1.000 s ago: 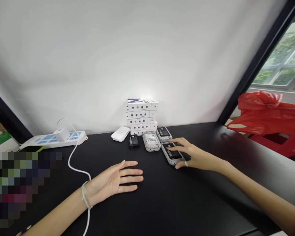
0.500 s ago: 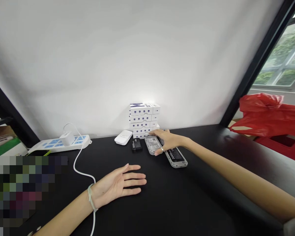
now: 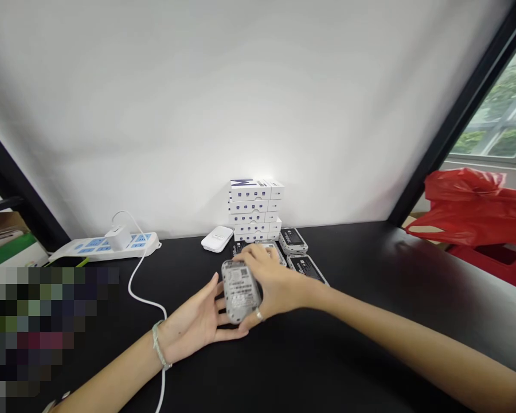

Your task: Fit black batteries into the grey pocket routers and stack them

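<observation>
Black tabletop (image 3: 370,332) runs along a white wall (image 3: 241,97). Over its middle, a clear-cased battery pack (image 3: 241,291) sits tilted between both hands. Right hand (image 3: 277,281) arches over it, fingers curled around its top edge. Left hand (image 3: 189,312) lies palm-up, fingers spread beneath it. Farther off, more packs (image 3: 298,255) lie flat before stacked white boxes (image 3: 254,209).

**Inventory: Hidden, Cut-Off and Illegible Items**

Pixelated patch (image 3: 38,332), lower left of frame: contents unreadable. Black battery (image 3: 238,247), centre: partly behind right hand (image 3: 279,281). Clear-cased battery pack (image 3: 241,291), centre: label print too small to read. Red plastic bag (image 3: 468,206), right edge: cut off. Window (image 3: 494,109), upper right: cut off.
</observation>
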